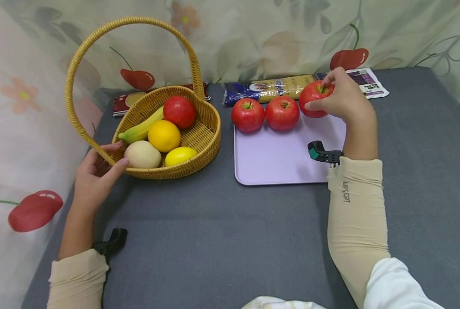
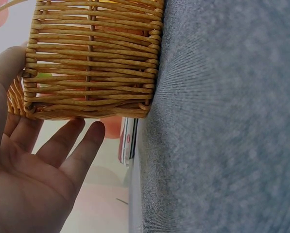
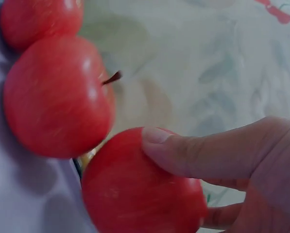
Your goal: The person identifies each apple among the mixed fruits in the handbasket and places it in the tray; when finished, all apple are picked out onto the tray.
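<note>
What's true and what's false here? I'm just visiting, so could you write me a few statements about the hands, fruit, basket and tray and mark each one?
1. The right hand grips a red apple. True.
2. The left hand holds a banana. False: the left hand is at the rim of the wicker basket.
3. A lemon lies inside the basket. True.
4. The tray is bright green. False: the tray is pale purple.
5. Two other red apples sit side by side at the tray's far edge. True.
6. The long packet stands upright. False: the long packet lies down behind the apples.
</note>
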Available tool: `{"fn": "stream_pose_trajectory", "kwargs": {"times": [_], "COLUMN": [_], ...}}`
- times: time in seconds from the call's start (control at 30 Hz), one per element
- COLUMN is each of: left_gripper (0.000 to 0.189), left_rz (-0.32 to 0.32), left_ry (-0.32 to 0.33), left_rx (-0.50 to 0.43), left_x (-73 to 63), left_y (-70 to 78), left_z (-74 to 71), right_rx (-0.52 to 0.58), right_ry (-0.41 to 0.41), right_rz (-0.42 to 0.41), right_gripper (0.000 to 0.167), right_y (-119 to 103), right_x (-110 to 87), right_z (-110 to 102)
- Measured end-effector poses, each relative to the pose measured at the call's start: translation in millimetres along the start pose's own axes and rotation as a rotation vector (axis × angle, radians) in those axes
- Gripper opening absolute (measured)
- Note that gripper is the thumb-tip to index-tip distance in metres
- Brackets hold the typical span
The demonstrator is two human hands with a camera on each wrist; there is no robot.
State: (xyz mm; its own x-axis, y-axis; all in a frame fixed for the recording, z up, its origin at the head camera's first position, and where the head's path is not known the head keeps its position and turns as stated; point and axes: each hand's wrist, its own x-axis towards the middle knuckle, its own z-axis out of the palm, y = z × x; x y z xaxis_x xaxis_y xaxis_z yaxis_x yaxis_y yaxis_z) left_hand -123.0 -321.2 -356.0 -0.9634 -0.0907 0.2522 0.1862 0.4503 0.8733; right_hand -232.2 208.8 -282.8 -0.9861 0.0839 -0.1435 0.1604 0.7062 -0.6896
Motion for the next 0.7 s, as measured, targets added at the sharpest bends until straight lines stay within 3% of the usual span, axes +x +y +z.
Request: {"fn": "stream_pose_trajectory", "kwargs": {"times": [0.2, 0.7], "left_gripper": [0.044, 0.045], "left_rz": [-0.005, -0.013], "left_ry": [0.001, 0.013], "left_rx": [0.006, 0.053], "left_x": [-0.3, 0.9], "left_y": [0.8, -0.1], "left_z": [0.0, 0.9], "right_rx": [-0.07, -0.056], "right_ry": [-0.083, -0.122], "right_rz": [0.003, 0.041], "right_gripper": [0.061, 0.061], "right_y": [10.3, 16.1], "right_x": [9.0, 15.9], "right_z": [5.9, 10.2]}}
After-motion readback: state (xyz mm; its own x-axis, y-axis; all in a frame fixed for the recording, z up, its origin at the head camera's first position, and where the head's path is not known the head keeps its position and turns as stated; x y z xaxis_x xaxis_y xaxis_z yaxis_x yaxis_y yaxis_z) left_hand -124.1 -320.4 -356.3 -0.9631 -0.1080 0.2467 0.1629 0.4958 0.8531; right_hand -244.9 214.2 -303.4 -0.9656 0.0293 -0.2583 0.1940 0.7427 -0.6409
